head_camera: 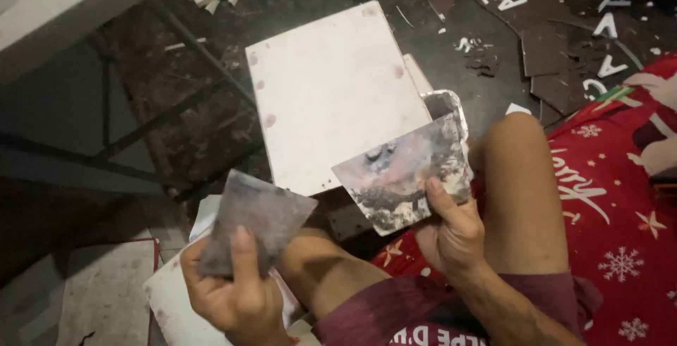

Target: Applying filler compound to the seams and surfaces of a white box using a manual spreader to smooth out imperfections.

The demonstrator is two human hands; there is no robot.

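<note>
My left hand grips a dark grey, smudged flat square piece by its lower edge, thumb pressed on its face. My right hand holds a second flat piece, pale with grey and black smears, tilted up toward me, thumb on its lower right corner. Both pieces hang above my bent legs. Behind the right-hand piece lies a large white board with faint pink spots on the floor.
A small clear tray sits at the white board's right edge. A red cloth with snowflake patterns covers the floor on the right. Brown sheets with white cut-out shapes lie at the back right. Another white board rests under my left hand. Dark metal table legs stand on the left.
</note>
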